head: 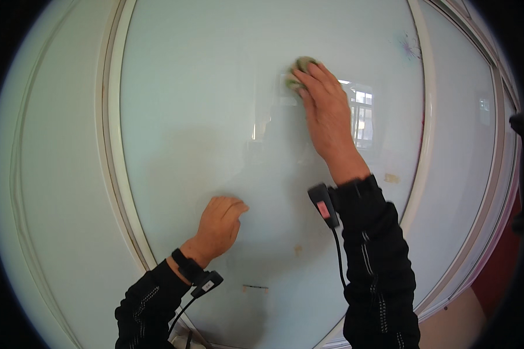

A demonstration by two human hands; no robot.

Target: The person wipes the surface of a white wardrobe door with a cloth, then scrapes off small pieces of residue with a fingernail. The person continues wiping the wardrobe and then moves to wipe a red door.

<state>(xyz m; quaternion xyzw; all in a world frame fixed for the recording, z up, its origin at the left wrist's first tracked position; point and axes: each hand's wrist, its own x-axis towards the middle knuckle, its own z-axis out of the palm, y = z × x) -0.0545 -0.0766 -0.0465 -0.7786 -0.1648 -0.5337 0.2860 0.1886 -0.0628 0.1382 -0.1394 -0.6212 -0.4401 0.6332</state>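
Note:
A glossy pale panel in a cream frame, perhaps a sliding door, stands before me. My right hand presses a bunched green and whitish cloth against its upper middle; the cloth's edge is blurred. Lower and to the left, my left hand is by the panel with its fingers bent and nothing visible in it. Whether its fingertips touch the surface cannot be told. Black wrist straps with small cabled devices sit on both wrists.
Tan marks and a thin dark strip are on the panel. A purple flower-like pattern lies near its right frame. More pale panels flank it. A dark red surface shows at the lower right.

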